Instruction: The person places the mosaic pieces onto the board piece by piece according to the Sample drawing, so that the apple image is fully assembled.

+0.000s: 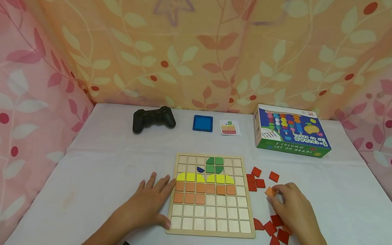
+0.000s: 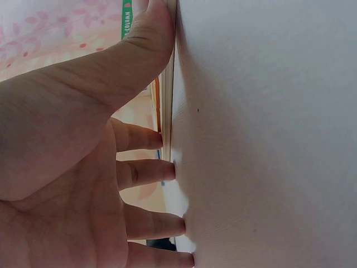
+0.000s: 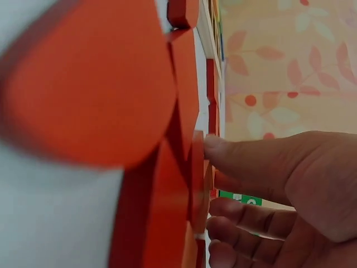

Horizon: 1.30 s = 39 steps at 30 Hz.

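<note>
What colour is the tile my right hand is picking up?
Light orange tile, pinched in the right hand; the head view shows it best.

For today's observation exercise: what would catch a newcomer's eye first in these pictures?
The wooden grid board at the table's centre, part filled with green, yellow and orange tiles. The left hand rests flat at its left edge, while the right hand pinches an orange tile among loose red tiles.
</note>
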{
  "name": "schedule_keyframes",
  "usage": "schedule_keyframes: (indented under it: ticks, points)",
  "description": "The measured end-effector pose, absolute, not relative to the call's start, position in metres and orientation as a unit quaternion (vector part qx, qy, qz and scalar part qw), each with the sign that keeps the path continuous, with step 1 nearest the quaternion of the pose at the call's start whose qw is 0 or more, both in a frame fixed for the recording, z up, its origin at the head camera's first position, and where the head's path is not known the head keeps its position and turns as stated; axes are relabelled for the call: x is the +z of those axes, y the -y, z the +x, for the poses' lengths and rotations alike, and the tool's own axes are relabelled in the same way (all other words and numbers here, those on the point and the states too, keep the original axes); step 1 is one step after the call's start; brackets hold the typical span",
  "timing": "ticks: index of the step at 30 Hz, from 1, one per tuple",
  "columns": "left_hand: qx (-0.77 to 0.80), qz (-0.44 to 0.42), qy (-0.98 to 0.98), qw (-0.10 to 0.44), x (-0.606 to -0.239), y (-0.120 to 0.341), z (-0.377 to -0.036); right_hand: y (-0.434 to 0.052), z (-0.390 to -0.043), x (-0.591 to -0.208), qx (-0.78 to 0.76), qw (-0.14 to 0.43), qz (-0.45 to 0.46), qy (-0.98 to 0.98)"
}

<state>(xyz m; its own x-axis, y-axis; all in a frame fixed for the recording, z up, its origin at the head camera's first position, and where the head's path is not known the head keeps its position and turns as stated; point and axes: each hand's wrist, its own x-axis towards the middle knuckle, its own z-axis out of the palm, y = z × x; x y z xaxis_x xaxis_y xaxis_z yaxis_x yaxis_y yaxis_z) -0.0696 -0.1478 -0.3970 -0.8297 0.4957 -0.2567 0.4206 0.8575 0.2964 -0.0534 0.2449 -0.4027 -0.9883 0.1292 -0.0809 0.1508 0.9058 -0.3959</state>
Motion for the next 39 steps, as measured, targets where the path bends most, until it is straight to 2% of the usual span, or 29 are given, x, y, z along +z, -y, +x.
schedule_keyframes:
  ticks: [3,12,19,27,35,39]
  points:
    - [0.117,0.242,-0.949,0.164,-0.397,0.148,-0.069,-0.243,-0.055,-0.403,-0.208,0.014,0.061,-0.976]
    - [0.111,0.242,-0.95,0.161,-0.398,0.149,-0.07,-0.23,-0.057,-0.397,-0.235,0.032,0.041,-0.971]
    - [0.113,0.242,-0.95,0.164,-0.397,0.149,-0.069,-0.201,-0.059,-0.391,-0.251,0.013,-0.034,-0.967]
    - [0.113,0.241,-0.95,0.165,-0.397,0.149,-0.07,-0.153,-0.062,-0.387,-0.259,0.025,-0.097,-0.96]
    - [0.111,0.237,-0.951,0.167,-0.398,0.148,-0.07,-0.116,-0.064,-0.393,-0.215,0.004,-0.223,-0.951]
    - [0.112,0.237,-0.95,0.167,-0.398,0.148,-0.07,-0.112,-0.065,-0.396,-0.211,0.001,-0.233,-0.949]
